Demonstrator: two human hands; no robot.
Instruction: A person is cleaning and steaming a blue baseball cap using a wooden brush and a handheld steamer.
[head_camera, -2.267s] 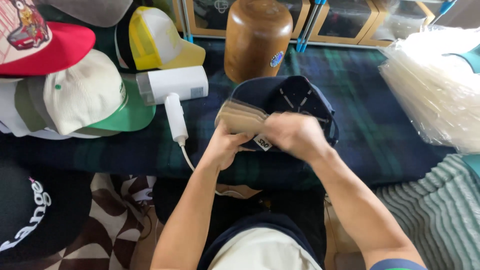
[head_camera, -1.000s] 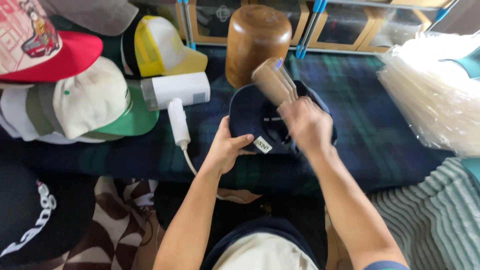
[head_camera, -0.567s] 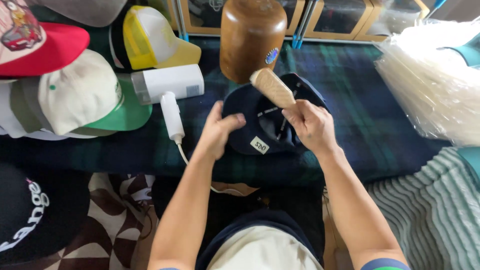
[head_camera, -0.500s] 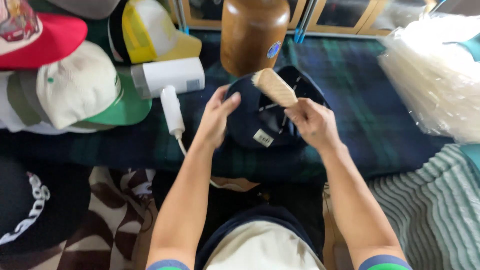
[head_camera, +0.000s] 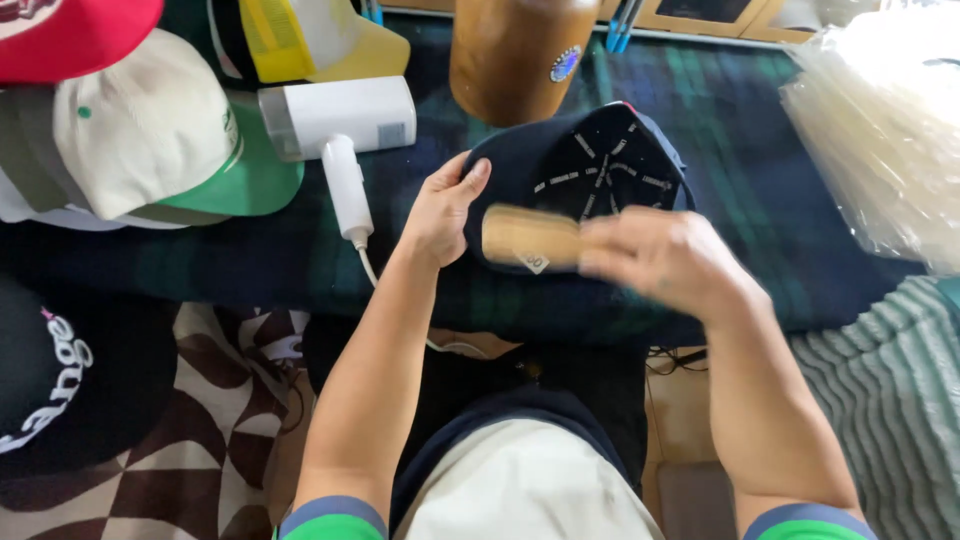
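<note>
The navy cap (head_camera: 575, 190) lies upside down at the middle of the plaid-covered surface (head_camera: 740, 200), its inside with the light seam tape facing up. The left hand (head_camera: 440, 210) grips the cap's rim at nine o'clock, fingers curled over the edge. The right hand (head_camera: 670, 260), blurred, is closed on what looks like a wooden brush (head_camera: 530, 237), whose head lies across the near rim at six o'clock. The brushing seems to be mid-way; how much of the cap is clean cannot be judged. A brown wooden block (head_camera: 515, 55) stands at twelve o'clock, a white steamer (head_camera: 345, 125) at ten.
</note>
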